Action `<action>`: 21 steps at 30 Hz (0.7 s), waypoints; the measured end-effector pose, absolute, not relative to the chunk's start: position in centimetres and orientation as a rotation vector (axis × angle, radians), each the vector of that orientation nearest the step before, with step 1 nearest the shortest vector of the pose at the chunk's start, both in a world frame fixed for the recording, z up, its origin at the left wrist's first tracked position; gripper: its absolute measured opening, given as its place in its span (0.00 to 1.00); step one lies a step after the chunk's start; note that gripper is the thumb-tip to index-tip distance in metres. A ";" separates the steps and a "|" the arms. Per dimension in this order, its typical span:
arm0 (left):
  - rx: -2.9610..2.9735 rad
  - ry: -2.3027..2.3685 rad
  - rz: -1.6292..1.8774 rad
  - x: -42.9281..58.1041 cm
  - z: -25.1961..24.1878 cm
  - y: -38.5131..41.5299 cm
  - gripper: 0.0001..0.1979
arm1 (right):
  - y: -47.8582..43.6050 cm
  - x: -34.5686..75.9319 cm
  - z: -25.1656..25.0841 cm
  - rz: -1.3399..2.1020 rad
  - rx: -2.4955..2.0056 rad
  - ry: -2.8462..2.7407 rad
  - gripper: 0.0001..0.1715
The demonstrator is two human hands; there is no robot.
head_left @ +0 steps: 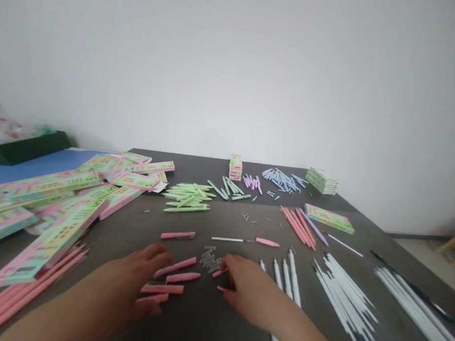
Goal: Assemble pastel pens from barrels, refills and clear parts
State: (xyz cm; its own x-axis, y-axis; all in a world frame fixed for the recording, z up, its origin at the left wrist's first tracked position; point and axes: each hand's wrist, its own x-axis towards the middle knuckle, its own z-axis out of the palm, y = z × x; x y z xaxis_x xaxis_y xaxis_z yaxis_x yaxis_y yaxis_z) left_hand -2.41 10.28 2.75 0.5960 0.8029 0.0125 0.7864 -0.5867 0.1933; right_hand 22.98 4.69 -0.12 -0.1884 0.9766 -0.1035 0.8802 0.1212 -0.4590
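Both hands are down on a dark, matte desk (189,326) with a faint wood-grain look, palms facing down. The left hand (140,280) is spread flat with fingers loosely apart, lying over a little cluster of short pink pen barrels (176,277), smooth plastic tubes, a few poking out past the fingertips. The right hand (246,288) is curled a bit, fingers together, resting on a couple of small pink caps (220,273); can't tell if it's actually pinching one or just touching. The two hands sit near each other but not touching, and between them is a tiny heap of metal springs (210,258), thin and grey.

Just beyond lie another pink barrel (178,235), a skinny white refill (229,239) and a tapered pink tip piece (267,242). To the right are rows of long white refills (343,293), thin and straight, somewhat blurred. Further back are loose piles of pastel pens: green (186,195), purple (252,182), blue (282,178), plus a fan of pink ones (299,225). On the left is a messy stack of flat cardboard boxes (58,202) printed in pink and green, glossy looking, with long pink pens (26,292) underneath. A few more small boxes (327,218) sit at the right rear, and behind it all stands a plain white wall (233,64).
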 end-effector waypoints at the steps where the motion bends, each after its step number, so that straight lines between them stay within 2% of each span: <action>1: 2.729 1.274 0.151 -2.8 1.8 10.0 0.29 | 4.7 23.1 -0.2 0.639 -1.840 -2.165 0.15; 3: 2.884 1.138 0.170 -3.4 -0.1 9.4 0.31 | 4.9 23.2 -0.5 0.662 -1.820 -2.164 0.18; 8: 3.108 0.942 0.199 -4.0 -3.5 8.7 0.29 | 5.0 23.3 -1.1 0.686 -1.782 -2.175 0.19; 13: 2.972 1.111 0.267 -3.9 -5.5 9.3 0.28 | 4.9 22.4 -1.0 0.674 -1.808 -2.183 0.10; 18: 2.872 1.107 0.298 -3.5 -5.3 9.7 0.25 | 4.3 20.1 -1.4 0.673 -1.726 -2.251 0.03; 21: 2.894 1.107 0.229 -3.0 -4.6 9.6 0.24 | 4.2 18.6 -2.4 0.581 -1.581 -2.344 0.03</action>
